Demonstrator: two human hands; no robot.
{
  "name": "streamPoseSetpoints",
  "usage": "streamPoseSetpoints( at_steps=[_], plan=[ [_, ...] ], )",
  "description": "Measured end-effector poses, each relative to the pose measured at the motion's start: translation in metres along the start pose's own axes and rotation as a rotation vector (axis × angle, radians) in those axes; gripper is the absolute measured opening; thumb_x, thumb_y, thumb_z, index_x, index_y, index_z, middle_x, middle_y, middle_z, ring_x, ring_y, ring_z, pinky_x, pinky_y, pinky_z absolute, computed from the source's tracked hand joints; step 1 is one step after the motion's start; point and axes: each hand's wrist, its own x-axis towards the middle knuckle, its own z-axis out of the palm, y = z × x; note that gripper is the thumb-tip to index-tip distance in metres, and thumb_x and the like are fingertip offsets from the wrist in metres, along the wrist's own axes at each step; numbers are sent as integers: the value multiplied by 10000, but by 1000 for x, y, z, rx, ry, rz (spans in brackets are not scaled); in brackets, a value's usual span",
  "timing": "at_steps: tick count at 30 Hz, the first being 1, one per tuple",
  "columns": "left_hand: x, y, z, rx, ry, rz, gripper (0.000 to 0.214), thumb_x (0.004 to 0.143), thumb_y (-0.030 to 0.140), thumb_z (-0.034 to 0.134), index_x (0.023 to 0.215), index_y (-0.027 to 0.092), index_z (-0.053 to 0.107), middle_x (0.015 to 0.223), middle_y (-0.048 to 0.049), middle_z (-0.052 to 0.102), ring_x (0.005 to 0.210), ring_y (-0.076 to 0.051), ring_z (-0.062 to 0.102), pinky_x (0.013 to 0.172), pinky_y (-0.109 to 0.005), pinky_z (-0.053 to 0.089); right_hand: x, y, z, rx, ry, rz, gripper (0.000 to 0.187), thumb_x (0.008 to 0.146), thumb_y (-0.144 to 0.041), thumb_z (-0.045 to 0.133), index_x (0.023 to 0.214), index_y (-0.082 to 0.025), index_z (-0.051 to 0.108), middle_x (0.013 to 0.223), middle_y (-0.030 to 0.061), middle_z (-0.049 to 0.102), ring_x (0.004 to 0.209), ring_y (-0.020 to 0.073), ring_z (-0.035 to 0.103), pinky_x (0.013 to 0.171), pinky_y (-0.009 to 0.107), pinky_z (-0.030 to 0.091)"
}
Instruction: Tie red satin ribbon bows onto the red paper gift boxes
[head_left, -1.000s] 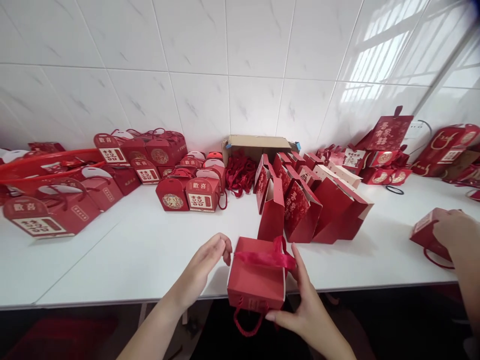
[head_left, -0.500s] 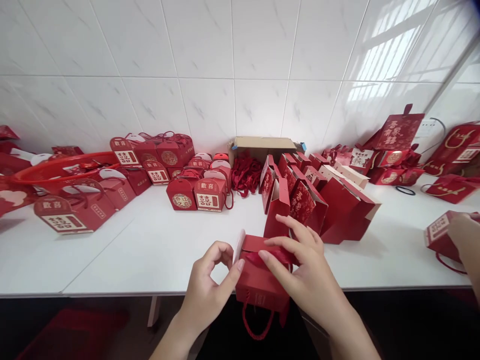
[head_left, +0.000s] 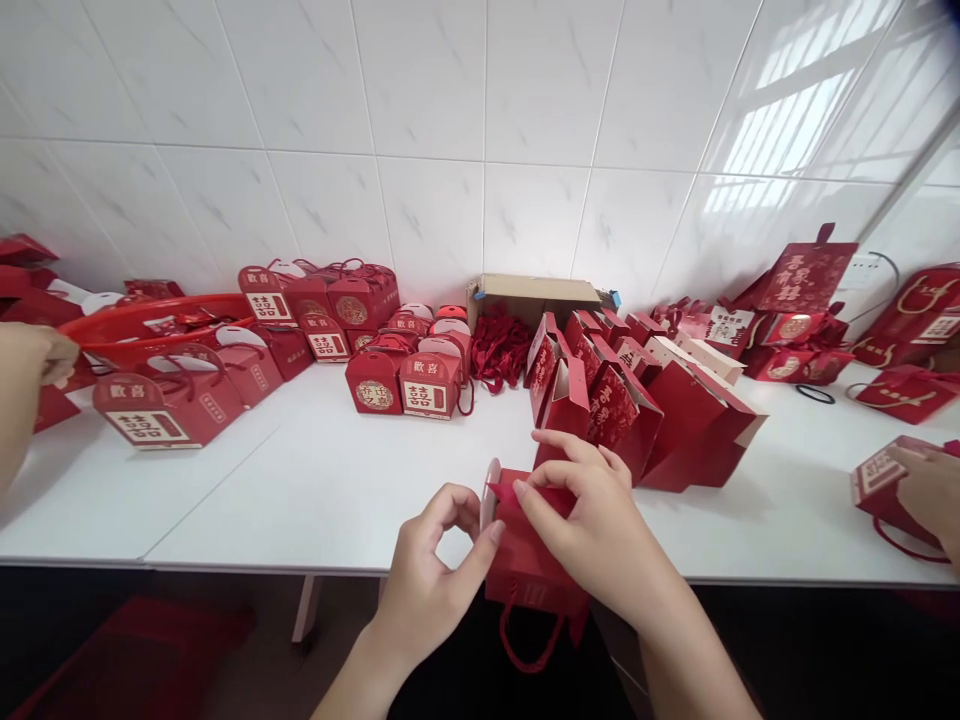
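Observation:
A small red gift box (head_left: pixel 529 570) with a red cord handle hanging below it sits at the near edge of the white table (head_left: pixel 322 490). My left hand (head_left: pixel 433 570) pinches the box's left flap between thumb and fingers. My right hand (head_left: pixel 592 525) lies over the top of the box, its fingers pressing a red ribbon down on it. Most of the box top is hidden under my right hand.
Open red paper bags (head_left: pixel 645 410) stand just behind the box. Red handled gift boxes (head_left: pixel 409 380) and a cardboard carton (head_left: pixel 532 295) of red cords line the wall. Another person's hand (head_left: pixel 926 490) holds a red box at right; a further hand (head_left: pixel 30 365) shows at left.
My right hand came from under the box's right side onto its top, over the ribbon. My left hand closed onto the left flap. The view shifted left, and a hand appeared at far left.

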Motion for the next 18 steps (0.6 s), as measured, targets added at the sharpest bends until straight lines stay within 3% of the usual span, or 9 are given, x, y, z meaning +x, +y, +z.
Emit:
streamPoseSetpoints(
  at_steps=[18],
  plan=[
    [-5,-4,3,-42,4,21,151,869,303,564,794,189,499,723,23,517,693,-114,509,697,-229,411,14,2,1,1,-99,-2,284,849,-333,509,634,-222,656,1160,41,633,1243,248,464,1031,514,189]
  ],
)
